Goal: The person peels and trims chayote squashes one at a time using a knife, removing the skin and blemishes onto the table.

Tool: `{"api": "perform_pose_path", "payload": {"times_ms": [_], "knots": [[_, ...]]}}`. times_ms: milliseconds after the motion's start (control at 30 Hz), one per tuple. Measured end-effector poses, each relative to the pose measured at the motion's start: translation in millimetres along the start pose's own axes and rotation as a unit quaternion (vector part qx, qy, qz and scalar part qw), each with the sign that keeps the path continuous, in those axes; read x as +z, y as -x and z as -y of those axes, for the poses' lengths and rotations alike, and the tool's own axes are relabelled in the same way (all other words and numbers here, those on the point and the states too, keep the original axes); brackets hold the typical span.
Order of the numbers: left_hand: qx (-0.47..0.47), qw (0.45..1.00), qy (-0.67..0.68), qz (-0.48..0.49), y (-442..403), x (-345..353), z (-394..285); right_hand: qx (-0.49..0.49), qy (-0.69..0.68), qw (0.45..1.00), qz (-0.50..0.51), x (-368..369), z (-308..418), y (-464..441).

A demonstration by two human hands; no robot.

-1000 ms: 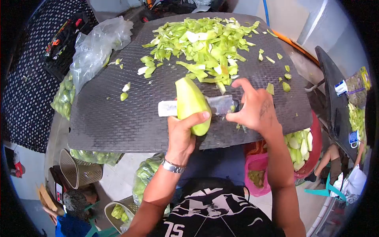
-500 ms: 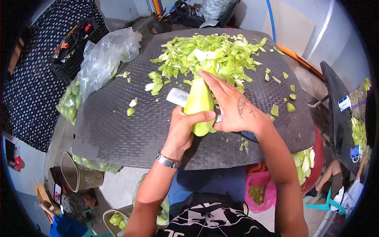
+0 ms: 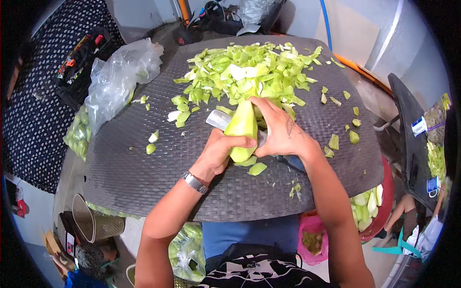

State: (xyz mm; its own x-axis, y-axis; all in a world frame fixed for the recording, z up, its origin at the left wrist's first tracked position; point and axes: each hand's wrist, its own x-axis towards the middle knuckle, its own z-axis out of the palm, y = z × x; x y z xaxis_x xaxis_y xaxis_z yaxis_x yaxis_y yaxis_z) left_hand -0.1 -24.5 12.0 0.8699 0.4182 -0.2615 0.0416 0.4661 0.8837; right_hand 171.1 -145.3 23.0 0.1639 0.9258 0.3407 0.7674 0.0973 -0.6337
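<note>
A pale green chayote (image 3: 244, 126) is tilted in front of me over the table, its narrow end pointing away. My left hand (image 3: 218, 150), with a metal watch at the wrist, is closed around its near end, thumb pressed across its surface. Behind it passes a knife (image 3: 218, 120), whose broad blade sticks out to the left. My right hand (image 3: 283, 129) is curled at the other side, index finger by the chayote's far end and thumb by its near end. More metal shows beside that thumb; the knife's handle is hidden, apparently under the right hand.
A heap of green peelings and slices (image 3: 254, 72) covers the back of the dark woven table (image 3: 144, 185). A clear plastic bag (image 3: 122, 72) lies at left. Beneath the edge are a pink bag (image 3: 312, 240) and a red basin (image 3: 382, 211) with cut pieces. Other people's limbs show at right.
Both hands and the chayote sit slightly lower and the right hand has curled a little more. Fresh slices now lie on the table just below the chayote. The view has shifted slightly.
</note>
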Motion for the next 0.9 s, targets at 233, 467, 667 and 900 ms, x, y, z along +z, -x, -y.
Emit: {"api": "perform_pose_path", "payload": {"times_ms": [233, 467, 667, 900], "knots": [[-0.012, 1.0, 0.022, 0.011, -0.4, -2.9, -3.3, -0.031, 0.01, 0.999, -0.023, -4.0, -16.7, -3.8], [-0.029, 0.999, 0.021, 0.003, 0.1, -1.3, -2.5, -0.031, -0.007, 0.999, -0.02, -11.7, -17.6, -1.7], [-0.038, 0.999, -0.007, 0.028, 1.1, -4.5, -5.0, -0.064, -0.029, 0.997, -0.014, -18.7, -21.1, -3.0], [-0.012, 0.998, -0.038, 0.05, 3.5, -5.9, -4.9, -0.054, -0.087, 0.995, -0.014, -17.1, -28.5, 0.6]]}}
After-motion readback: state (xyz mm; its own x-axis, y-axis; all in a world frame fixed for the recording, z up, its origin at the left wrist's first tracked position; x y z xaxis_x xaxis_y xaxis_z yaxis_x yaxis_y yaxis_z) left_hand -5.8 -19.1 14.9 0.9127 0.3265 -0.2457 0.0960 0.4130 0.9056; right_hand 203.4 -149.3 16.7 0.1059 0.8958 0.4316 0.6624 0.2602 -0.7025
